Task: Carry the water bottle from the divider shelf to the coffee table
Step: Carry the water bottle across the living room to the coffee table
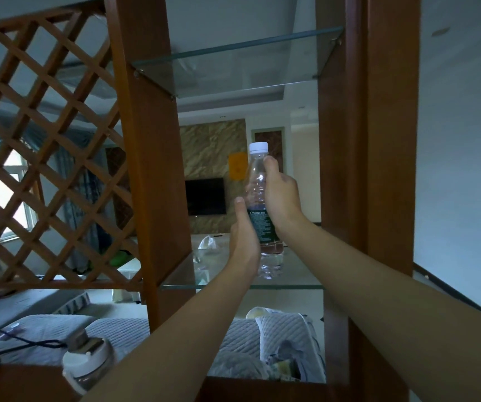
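A clear plastic water bottle (pixel 258 181) with a white cap and a dark green label stands upright on the glass shelf (pixel 300 274) of the wooden divider. My right hand (pixel 280 195) wraps its upper body from the right, thumb near the neck. Against the label on the bottle's left side rests my left hand (pixel 243 236), fingers closed around it. Whether the bottle's base still touches the glass or hangs just above it, I cannot tell. Beyond the divider, a pale table (pixel 201 239) with a crumpled plastic bag on it shows in the room.
Wooden posts (pixel 149 158) (pixel 349 140) flank the shelf opening, with a second glass shelf (pixel 233 68) above. A lattice panel (pixel 39 158) fills the left. A white-lidded jar (pixel 85 364) stands on the lower wooden ledge near my left forearm. Grey quilted sofa cushions (pixel 59 332) lie below.
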Tool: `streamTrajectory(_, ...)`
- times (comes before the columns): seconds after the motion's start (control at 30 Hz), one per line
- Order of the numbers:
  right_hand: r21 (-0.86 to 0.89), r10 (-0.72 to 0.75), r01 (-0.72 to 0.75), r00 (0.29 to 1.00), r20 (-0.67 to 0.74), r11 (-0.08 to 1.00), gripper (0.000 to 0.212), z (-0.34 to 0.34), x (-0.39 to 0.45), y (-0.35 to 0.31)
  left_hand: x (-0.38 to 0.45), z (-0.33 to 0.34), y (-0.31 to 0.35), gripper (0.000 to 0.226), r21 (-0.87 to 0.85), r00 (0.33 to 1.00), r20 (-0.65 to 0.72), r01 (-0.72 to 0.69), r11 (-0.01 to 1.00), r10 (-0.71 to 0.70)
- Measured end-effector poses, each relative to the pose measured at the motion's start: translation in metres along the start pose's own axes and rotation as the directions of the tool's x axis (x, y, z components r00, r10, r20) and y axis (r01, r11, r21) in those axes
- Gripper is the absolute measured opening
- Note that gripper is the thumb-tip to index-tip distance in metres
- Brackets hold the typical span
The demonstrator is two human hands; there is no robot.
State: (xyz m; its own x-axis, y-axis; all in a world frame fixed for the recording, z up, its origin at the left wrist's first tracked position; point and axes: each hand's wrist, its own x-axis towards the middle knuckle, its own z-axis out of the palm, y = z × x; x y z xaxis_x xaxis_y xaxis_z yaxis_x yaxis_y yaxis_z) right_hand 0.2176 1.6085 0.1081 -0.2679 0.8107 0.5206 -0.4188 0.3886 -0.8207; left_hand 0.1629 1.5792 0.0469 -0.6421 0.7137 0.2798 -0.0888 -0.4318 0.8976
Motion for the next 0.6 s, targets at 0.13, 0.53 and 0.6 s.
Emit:
streamTrajectory(0.13,0.008,0.002,-0.002,1.0,-0.016,1.0,0.043,-0.016,-0.007,-0.007,-0.012,0.012,-0.002,0.068,0.019,1.0,0.002,0.013,1.0,-0.013)
streamTrajectory(0.53,0.037,0.007,-0.005,0.999,-0.049,0.999,0.039,-0.027,-0.019,-0.011,-0.033,0.022,0.003,0.072,0.086,1.0,-0.009,0.026,0.996,-0.025)
streamTrajectory(0.6,0.004,0.0,0.0,0.998,-0.063,1.0,0.04,-0.023,-0.02,-0.009,-0.032,0.016,0.005,0.074,0.097,0.999,-0.008,0.031,0.995,-0.031)
